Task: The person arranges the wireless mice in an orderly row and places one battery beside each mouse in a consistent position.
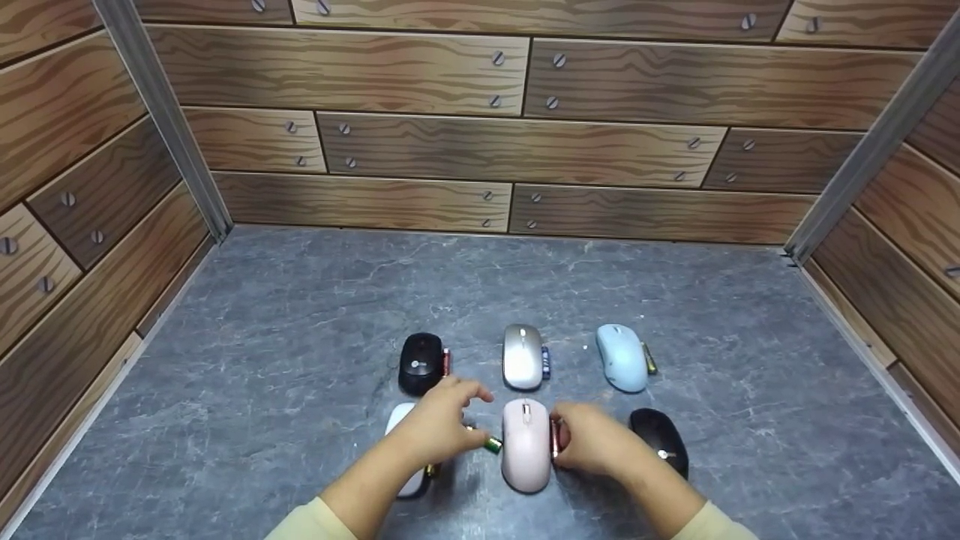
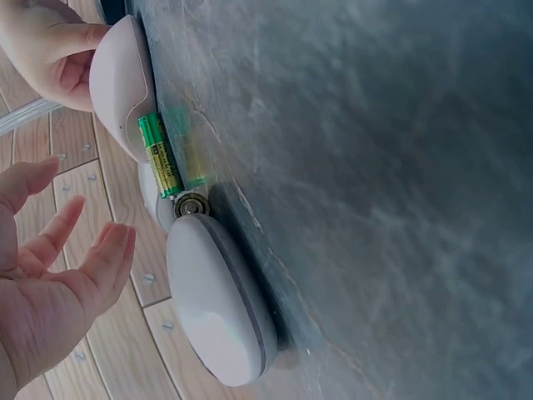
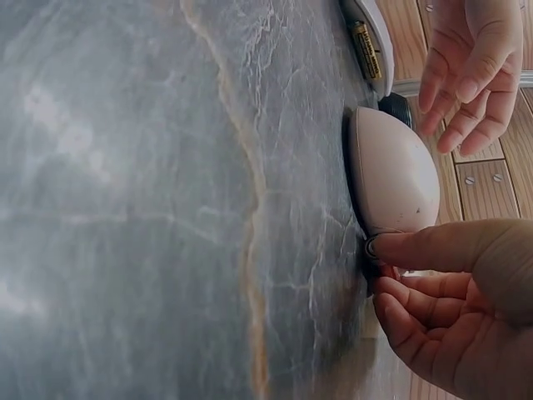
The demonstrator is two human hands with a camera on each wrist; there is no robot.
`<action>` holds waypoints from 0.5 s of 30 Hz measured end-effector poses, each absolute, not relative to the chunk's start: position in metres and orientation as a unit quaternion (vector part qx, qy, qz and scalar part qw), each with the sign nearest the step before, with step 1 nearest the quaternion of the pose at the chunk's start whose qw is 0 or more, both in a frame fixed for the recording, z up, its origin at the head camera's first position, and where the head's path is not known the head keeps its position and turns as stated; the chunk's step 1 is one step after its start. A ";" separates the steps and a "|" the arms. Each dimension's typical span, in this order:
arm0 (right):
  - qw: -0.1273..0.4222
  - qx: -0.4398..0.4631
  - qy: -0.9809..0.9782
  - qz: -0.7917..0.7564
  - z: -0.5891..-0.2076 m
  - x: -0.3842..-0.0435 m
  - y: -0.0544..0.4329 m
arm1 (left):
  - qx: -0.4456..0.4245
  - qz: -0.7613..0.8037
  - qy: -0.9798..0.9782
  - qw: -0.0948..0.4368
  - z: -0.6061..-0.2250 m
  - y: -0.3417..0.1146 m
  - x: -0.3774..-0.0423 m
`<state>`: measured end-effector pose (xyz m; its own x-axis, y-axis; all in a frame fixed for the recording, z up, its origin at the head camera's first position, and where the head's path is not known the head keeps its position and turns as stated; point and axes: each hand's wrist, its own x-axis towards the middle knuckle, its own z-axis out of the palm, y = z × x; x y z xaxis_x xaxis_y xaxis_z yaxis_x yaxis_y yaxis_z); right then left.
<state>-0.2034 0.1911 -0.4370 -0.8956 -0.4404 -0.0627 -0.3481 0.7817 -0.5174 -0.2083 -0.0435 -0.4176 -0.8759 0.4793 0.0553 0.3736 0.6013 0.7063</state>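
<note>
A pale pink computer mouse (image 1: 526,450) lies at the front middle of the grey surface. My right hand (image 1: 592,441) is at its right side and pinches a red battery (image 1: 556,439) between thumb and fingertips; in the right wrist view the battery's end (image 3: 371,247) shows by the thumb. My left hand (image 1: 441,424), fingers spread and bent loosely, hovers over the white mouse (image 2: 218,304) and holds nothing. Between those two mice lies a green and gold battery (image 2: 161,157), clear of the left fingers. Another gold battery (image 3: 366,50) lies along the white mouse.
Behind, a black mouse (image 1: 421,364) has a red battery (image 1: 446,361) beside it, a silver mouse (image 1: 522,357) blue batteries (image 1: 546,362), and a light blue mouse (image 1: 622,358) a dark-and-gold battery (image 1: 649,360). Another black mouse (image 1: 660,439) is partly behind the right forearm. Wood-patterned walls (image 1: 420,142) enclose the surface.
</note>
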 end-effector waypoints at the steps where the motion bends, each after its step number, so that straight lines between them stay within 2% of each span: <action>1: 0.093 -0.209 0.939 -0.259 -0.437 -0.203 0.191 | 0.238 0.378 0.892 0.072 -0.417 -0.043 -0.208; 15: 0.115 -0.192 0.933 -0.283 -0.435 -0.203 0.195 | 0.240 0.377 0.892 0.064 -0.417 -0.044 -0.206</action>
<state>-0.2026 0.1948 -0.4353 -0.8997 -0.4232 -0.1069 -0.2925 0.7664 -0.5719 -0.2062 -0.0443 -0.4167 -0.8767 0.4764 0.0670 0.3802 0.6008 0.7032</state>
